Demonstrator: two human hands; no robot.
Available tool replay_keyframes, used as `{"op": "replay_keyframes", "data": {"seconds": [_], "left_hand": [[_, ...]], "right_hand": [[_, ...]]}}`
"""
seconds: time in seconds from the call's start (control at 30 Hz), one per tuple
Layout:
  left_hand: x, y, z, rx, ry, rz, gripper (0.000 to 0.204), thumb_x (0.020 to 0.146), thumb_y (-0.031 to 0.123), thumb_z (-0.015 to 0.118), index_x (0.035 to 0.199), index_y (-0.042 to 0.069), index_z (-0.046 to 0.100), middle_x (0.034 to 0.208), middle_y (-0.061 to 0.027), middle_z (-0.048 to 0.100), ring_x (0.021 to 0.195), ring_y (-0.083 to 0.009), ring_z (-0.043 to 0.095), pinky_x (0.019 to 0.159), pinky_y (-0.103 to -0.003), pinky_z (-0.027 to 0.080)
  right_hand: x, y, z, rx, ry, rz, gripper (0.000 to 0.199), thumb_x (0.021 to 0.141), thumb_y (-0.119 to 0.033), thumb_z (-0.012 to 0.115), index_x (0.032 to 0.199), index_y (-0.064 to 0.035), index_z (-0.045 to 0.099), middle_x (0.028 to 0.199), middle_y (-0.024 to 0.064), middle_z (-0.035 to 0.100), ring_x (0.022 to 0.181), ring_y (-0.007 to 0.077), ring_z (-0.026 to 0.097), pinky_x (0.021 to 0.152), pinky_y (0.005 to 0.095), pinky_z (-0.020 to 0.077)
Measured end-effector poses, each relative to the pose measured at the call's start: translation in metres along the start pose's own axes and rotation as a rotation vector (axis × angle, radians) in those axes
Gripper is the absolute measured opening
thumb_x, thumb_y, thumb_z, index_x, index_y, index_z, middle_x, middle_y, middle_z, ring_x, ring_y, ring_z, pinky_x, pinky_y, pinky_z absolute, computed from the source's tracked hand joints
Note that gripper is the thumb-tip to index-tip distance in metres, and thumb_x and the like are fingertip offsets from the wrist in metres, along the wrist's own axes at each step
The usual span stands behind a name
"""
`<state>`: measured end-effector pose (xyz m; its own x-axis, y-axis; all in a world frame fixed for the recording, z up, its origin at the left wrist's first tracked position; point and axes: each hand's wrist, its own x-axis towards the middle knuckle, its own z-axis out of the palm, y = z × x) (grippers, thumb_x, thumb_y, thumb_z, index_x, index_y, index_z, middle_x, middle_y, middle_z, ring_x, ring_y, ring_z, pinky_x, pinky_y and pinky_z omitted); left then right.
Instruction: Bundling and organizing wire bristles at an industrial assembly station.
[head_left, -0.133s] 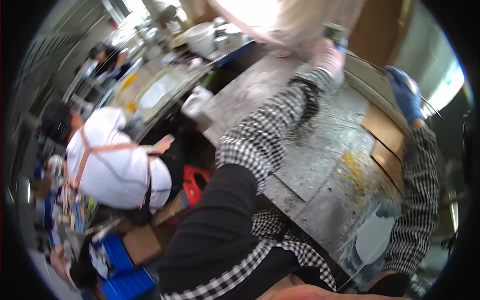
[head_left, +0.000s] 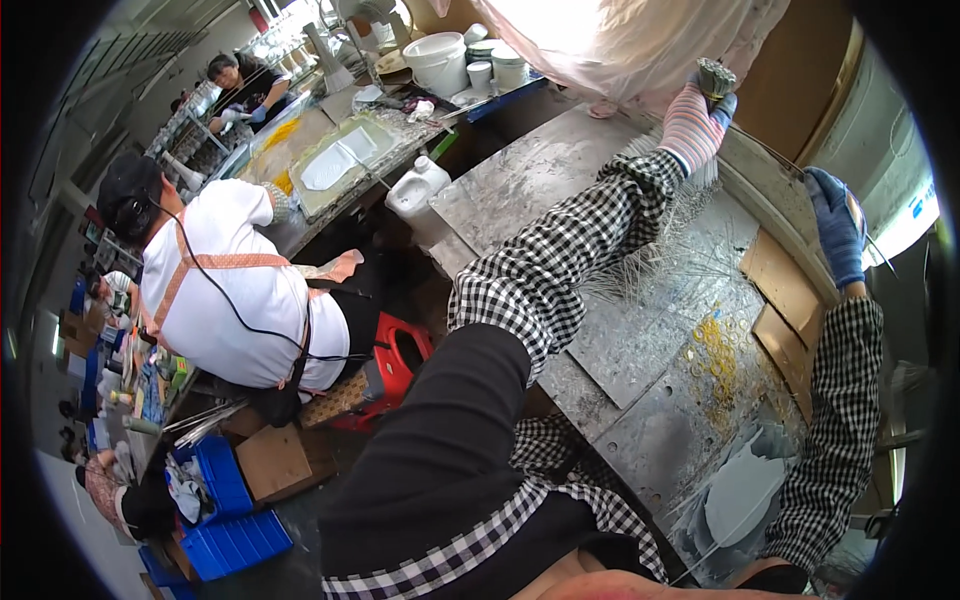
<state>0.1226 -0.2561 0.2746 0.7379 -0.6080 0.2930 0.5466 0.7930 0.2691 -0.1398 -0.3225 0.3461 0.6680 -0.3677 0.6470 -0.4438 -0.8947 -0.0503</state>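
Note:
At the far side of the worktable (head_left: 640, 345), my left hand (head_left: 690, 135), in a striped pink and blue glove, is closed round a bundle of thin wires (head_left: 716, 78). The packed ends stick out above the fist. Below it the wires fan out over the table, partly behind my checked sleeve. My right hand (head_left: 836, 225), in a blue glove, is closed by the table's right rim. A thin dark rod (head_left: 770, 152) passes through its grip, one end pointing at the bundle, the other sticking out to the right. Its fingers are partly hidden.
Yellow rubber bands (head_left: 713, 355), cardboard pieces (head_left: 785, 280) and a grey paste patch (head_left: 745, 495) lie on the table. Pinkish sheeting (head_left: 640, 50) hangs at the back. Left are a white jug (head_left: 418, 195), a red stool (head_left: 400, 365), a seated co-worker (head_left: 225, 285) and blue crates (head_left: 235, 545).
The whole view has shifted slightly and turned from blurred to sharp. Both hands appear a little farther right and lower in the picture, their grips unchanged.

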Motion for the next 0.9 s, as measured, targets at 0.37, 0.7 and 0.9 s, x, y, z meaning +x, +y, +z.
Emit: {"op": "replay_keyframes", "data": {"seconds": [0.37,0.7,0.9], "left_hand": [[-0.061,0.016,0.033,0.455,0.014,0.217,0.023,0.09,0.024,0.077,0.106,0.012,0.066,0.097,-0.0034,0.07,0.09,-0.0184,0.067,0.083,-0.038,0.055],[-0.063,0.037,-0.022,1.746,-0.312,0.743,0.031,0.09,0.029,0.075,0.106,0.005,0.065,0.096,-0.0107,0.07,0.091,-0.0285,0.068,0.083,-0.042,0.053],[-0.058,0.006,-0.015,1.474,-0.261,0.553,0.035,0.092,0.033,0.075,0.098,0.0,0.07,0.089,-0.0196,0.073,0.088,-0.036,0.071,0.084,-0.046,0.053]], "right_hand": [[-0.017,0.014,0.005,0.194,0.051,0.037,0.026,0.101,-0.028,0.067,0.117,-0.0097,0.075,0.109,0.0091,0.076,0.103,0.0216,0.072,0.094,0.0336,0.0535],[-0.014,-0.004,0.006,0.155,0.124,-0.099,0.027,0.098,-0.031,0.066,0.116,-0.0128,0.076,0.11,0.0075,0.077,0.1,0.0256,0.073,0.09,0.0347,0.0565],[-0.009,0.0,0.013,-0.032,0.026,-0.002,0.031,0.1,-0.041,0.058,0.11,-0.0199,0.078,0.102,0.0041,0.078,0.094,0.027,0.073,0.087,0.0388,0.0575]]}}
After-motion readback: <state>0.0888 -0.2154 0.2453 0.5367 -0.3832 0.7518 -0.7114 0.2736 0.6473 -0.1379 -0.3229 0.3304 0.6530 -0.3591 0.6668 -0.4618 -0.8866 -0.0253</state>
